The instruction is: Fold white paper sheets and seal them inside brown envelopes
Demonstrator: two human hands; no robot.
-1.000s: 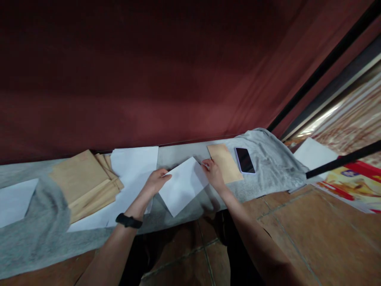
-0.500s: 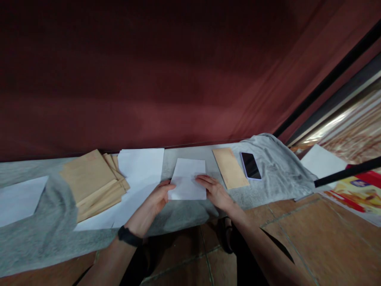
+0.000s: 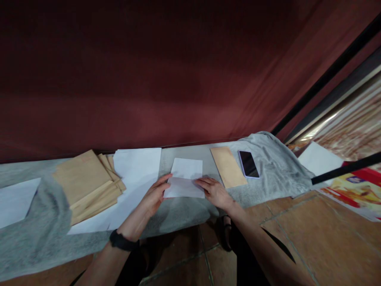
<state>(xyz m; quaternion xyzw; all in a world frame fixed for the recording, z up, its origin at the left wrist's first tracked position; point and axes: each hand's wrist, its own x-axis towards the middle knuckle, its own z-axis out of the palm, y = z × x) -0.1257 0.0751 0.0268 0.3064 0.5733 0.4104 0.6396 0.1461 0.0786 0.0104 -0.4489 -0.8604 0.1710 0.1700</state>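
Note:
A white sheet of paper [image 3: 184, 187] lies between my hands on the grey cloth, with a crease across its middle and its lower part lifted as a flap. My left hand [image 3: 157, 192] holds the sheet's left edge, fingers reaching to the crease. At the right edge, the fingers of my right hand [image 3: 214, 192] grip the flap near the crease. Just right of that hand rests a single brown envelope [image 3: 228, 167]. White sheets [image 3: 139, 165] lie in a stack to the left, partly under a pile of brown envelopes [image 3: 89, 178].
A phone [image 3: 249, 164] sits on the grey cloth [image 3: 276, 171] beyond the single envelope. Another white sheet [image 3: 18, 200] lies at far left. A dark red fabric wall [image 3: 178, 79] rises behind. Black bars and a colourful printed box [image 3: 354, 188] stand at right, above a tiled floor.
The sheet's lower part has come up into a flap, showing a crease. My left hand has shifted slightly up its left edge. The view has moved slightly.

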